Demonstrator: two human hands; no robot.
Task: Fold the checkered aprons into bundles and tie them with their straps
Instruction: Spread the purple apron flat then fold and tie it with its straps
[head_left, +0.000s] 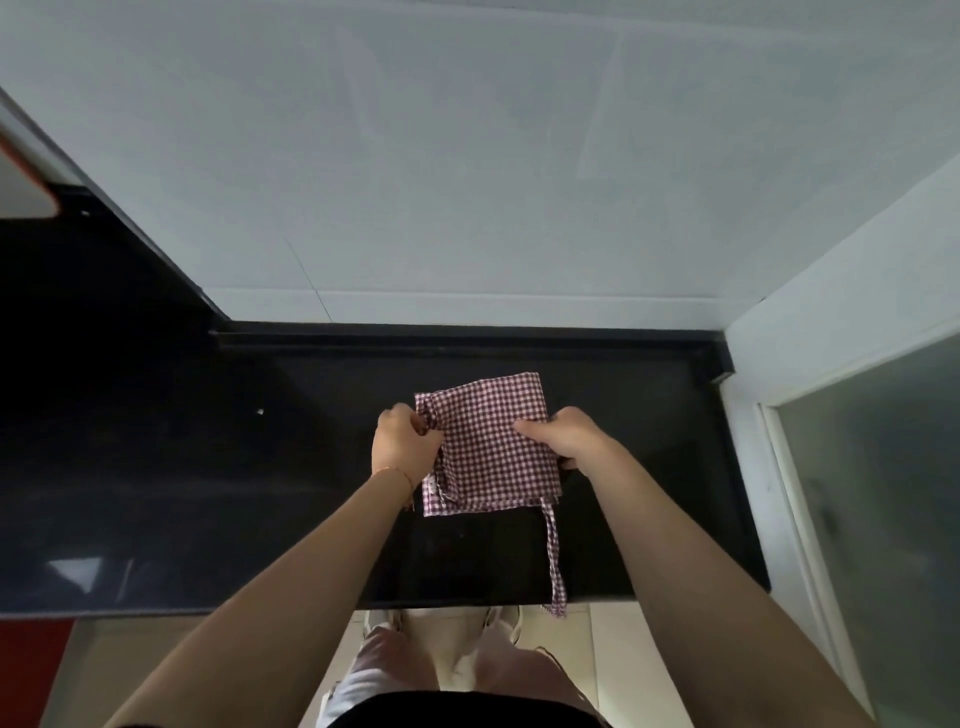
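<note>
From the head view I see 1 checkered apron (491, 441), folded into a rough square, lying on the black tabletop (649, 457) near its front edge. My left hand (402, 447) grips the bunched cloth at the apron's left edge, fingers curled round it. My right hand (563, 434) holds the right edge, thumb pressed flat on top and the other fingers tucked under the fold. 1 strap (555, 561) trails from the lower right corner across the tabletop and hangs over its front edge. A thin orange bracelet (397, 474) circles my left wrist.
</note>
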